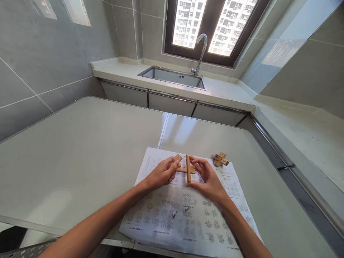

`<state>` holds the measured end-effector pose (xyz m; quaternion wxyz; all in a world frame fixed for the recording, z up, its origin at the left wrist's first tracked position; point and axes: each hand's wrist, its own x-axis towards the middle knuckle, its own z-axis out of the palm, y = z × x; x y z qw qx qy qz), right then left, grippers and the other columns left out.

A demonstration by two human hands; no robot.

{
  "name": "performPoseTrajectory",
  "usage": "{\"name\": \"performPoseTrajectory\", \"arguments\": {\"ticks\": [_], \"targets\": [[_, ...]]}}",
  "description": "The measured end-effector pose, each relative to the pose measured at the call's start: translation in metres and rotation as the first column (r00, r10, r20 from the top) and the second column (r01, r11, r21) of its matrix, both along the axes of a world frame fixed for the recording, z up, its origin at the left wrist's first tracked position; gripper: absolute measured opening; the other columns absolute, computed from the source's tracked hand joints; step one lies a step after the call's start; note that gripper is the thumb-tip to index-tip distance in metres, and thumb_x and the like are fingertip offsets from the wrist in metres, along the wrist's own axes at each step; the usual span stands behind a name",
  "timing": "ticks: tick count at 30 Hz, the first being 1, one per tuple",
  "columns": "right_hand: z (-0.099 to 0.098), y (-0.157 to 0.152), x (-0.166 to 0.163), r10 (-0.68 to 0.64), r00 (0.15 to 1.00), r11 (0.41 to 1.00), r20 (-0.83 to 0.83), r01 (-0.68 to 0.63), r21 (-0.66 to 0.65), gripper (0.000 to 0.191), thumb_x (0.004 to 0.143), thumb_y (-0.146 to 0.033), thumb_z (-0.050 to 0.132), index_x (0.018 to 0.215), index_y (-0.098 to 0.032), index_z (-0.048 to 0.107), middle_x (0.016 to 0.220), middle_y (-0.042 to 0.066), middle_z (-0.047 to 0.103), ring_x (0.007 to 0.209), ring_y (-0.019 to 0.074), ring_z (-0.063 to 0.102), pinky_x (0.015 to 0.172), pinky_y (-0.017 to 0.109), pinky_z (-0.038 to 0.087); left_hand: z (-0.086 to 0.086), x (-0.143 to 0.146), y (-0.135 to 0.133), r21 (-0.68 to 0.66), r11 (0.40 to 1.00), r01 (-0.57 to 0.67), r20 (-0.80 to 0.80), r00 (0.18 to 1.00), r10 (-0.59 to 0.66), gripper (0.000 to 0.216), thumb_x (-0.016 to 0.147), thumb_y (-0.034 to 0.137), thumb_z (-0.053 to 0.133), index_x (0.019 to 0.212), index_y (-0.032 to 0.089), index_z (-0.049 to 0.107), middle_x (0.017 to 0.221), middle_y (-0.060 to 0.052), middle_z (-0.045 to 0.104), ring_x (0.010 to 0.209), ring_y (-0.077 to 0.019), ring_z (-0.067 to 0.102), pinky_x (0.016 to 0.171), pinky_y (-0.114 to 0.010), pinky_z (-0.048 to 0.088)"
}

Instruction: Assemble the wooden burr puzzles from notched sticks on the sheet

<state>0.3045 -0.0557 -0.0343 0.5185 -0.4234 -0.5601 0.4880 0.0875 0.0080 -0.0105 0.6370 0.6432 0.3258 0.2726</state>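
Both hands are down low over the big white printed instruction sheet (185, 215), which lies flat on the pale grey surface (80, 150). The left hand (161, 174) comes in from the left w/ fingers curled, thumb and fingertips pinched on the left end of the light-brown wooden cross-shaped puzzle piece assembly (186, 167); that grip is closed on the wood. The right hand (208, 177) mirrors it, thumb and index closed on the right side of the same assembly, just beside the upright-looking bar that crosses the flat one. So the wooden bars sit betw. the two hands, just above the sheet's upper middle, approx. centre of view; can't tell whether they touch the paper or are lifted off it. Near the sheet's top right corner, apart from the right hand, lies a second small wooden interlocked puzzle cluster (220, 159) w/ dark markings on one bar, too small to read. Beyond the surface, at the back wall: a steel sink (172, 76) set in a white counter, a curved chrome tap (200, 53) behind it, and a dark-framed window (212, 28) w/ bright tower blocks outside. Grey tiled walls both sides.
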Motion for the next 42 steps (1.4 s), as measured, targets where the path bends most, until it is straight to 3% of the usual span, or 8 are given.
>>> {"name": "performPoseTrajectory", "arguments": {"ticks": [18, 33, 38, 42], "targets": [[-0.006, -0.001, -0.007, -0.006, 0.997, 0.997, 0.082, 0.000, 0.080, 0.058, 0.078, -0.027, 0.090, 0.123, -0.032, 0.054, 0.157, 0.009, 0.050, 0.150, 0.0289, 0.045, 0.127, 0.049, 0.034, -0.001, 0.006, -0.007, 0.028, 1.000, -0.001, -0.005, 1.000, 0.001, 0.041, 0.103, 0.059, 0.045, 0.086, 0.022, 0.047, 0.049, 0.009, 0.047, 0.044, -0.0108, 0.036, 0.049, -0.024, 0.032], [-0.005, -0.002, -0.004, -0.009, 0.999, 1.000, 0.034, 0.008, 0.022, 0.060, 0.075, -0.031, 0.093, 0.122, -0.032, 0.056, 0.158, 0.008, 0.051, 0.151, 0.0295, 0.045, 0.129, 0.048, 0.031, -0.005, 0.005, -0.006, 0.025, 1.000, -0.019, 0.011, 1.000, 0.018, 0.040, 0.103, 0.058, 0.046, 0.083, 0.023, 0.046, 0.048, 0.009, 0.049, 0.044, -0.0115, 0.040, 0.051, -0.025, 0.034], [-0.007, -0.001, -0.003, 0.011, 0.998, 0.999, 0.055, -0.013, 0.036, 0.062, 0.078, -0.028, 0.091, 0.128, -0.033, 0.055, 0.159, 0.007, 0.049, 0.152, 0.0285, 0.043, 0.130, 0.048, 0.028, -0.003, 0.005, -0.006, 0.025, 0.999, -0.019, 0.009, 1.000, 0.019, 0.039, 0.103, 0.057, 0.046, 0.084, 0.023, 0.045, 0.048, 0.009, 0.048, 0.043, -0.0112, 0.038, 0.051, -0.025, 0.034], [-0.008, -0.001, -0.003, 0.018, 0.997, 0.999, 0.073, -0.021, 0.043, 0.074, 0.079, -0.029, 0.090, 0.141, -0.035, 0.051, 0.162, 0.007, 0.046, 0.153, 0.0296, 0.040, 0.130, 0.050, 0.029, -0.003, 0.004, -0.007, 0.017, 1.000, -0.026, -0.001, 1.000, 0.026, 0.039, 0.104, 0.057, 0.046, 0.085, 0.023, 0.046, 0.049, 0.009, 0.048, 0.044, -0.0111, 0.038, 0.050, -0.024, 0.033]]}}
